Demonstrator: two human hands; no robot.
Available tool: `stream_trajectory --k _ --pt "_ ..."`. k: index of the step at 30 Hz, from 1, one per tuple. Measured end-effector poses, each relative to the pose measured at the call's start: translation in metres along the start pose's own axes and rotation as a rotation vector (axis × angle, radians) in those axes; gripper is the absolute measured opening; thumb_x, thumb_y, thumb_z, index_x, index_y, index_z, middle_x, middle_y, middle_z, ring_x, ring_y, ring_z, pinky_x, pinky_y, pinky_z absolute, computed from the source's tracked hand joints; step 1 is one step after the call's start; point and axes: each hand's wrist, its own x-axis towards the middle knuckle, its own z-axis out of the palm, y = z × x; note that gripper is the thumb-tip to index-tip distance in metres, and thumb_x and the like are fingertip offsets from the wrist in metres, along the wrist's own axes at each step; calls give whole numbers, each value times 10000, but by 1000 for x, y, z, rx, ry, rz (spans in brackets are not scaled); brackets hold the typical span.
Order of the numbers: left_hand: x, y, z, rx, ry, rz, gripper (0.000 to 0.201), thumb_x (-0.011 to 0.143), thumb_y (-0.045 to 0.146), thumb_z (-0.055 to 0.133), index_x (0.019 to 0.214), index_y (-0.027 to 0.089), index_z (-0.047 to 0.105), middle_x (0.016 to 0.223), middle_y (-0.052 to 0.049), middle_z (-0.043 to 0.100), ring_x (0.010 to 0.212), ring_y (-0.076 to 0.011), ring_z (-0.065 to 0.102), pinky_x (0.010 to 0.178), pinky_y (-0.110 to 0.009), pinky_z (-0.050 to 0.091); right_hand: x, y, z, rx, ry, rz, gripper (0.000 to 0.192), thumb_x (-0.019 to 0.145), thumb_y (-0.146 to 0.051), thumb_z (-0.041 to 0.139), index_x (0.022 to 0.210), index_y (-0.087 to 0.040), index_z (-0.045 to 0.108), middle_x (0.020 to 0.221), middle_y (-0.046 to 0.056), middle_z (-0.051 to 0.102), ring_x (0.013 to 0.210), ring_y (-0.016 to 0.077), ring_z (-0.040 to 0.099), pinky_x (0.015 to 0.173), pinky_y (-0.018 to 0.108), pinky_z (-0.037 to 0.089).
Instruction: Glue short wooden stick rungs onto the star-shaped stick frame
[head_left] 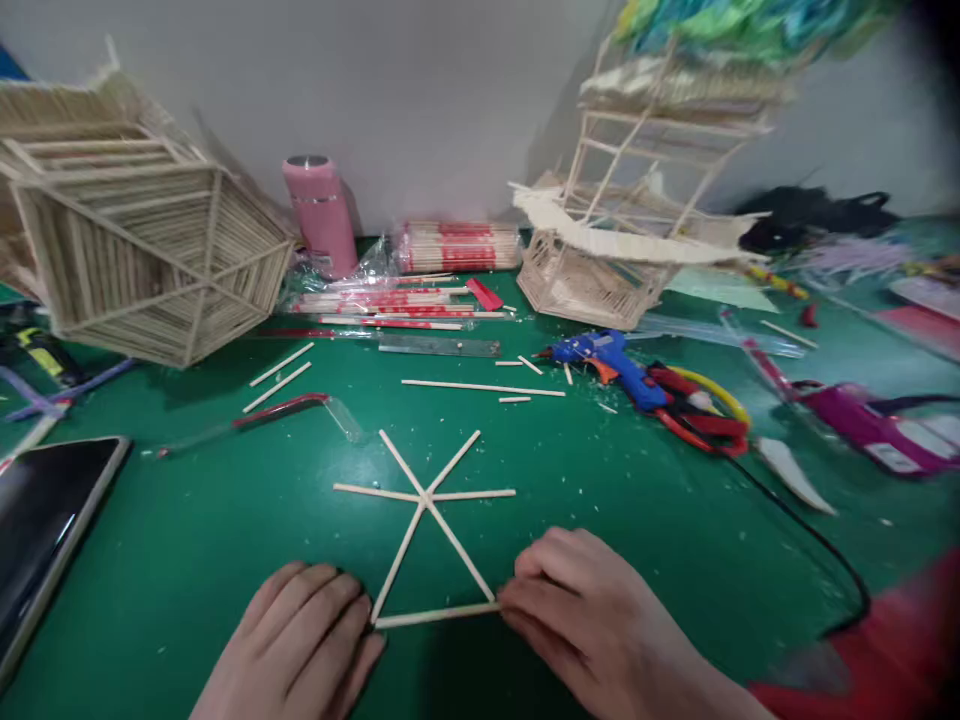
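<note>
On the green table lies a six-armed star of thin wooden sticks (425,497), joined at its centre. A single wooden stick (435,615) runs across the tips of its two nearest arms. My right hand (592,610) pinches this stick's right end, fingers curled together. At the left end, my left hand (300,640) rests with bent fingers close together, thumb and fingertips beside the stick and the star's near left tip. Whether the left fingers grip the stick or only press beside it is partly hidden.
Beyond the star lie a loose stick (484,388), a clear ruler (439,346) and a blue glue gun (600,355). Stick-built models (150,240) stand back left and back right (600,280). A pink bottle (322,215) is behind; a phone (52,540) lies left.
</note>
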Motion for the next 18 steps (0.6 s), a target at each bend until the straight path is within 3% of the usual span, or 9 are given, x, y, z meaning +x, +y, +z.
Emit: stream_trajectory --k 4,10,18 --pt "-3 -1 -1 -38 -73 9 159 864 295 511 873 196 634 809 10 691 772 -148 627 793 -290 439 2 0 0 2 0 2 144 855 -147 480 818 -222 597 776 1 590 676 135 476 586 270 293" --pt "-5 -3 -2 -44 -89 36 158 846 248 537 968 206 628 868 7 679 796 -140 624 814 -291 439 2 -1 -2 -33 14 -10 159 860 -159 470 811 -231 604 762 -1 593 667 136 481 577 265 300" --pt "0 -3 -4 -106 -130 5 158 853 242 521 957 230 639 878 7 665 831 -137 595 785 -267 451 -3 -2 -1 -21 19 3 166 856 -149 470 804 -233 603 766 -5 593 672 136 476 585 266 307"
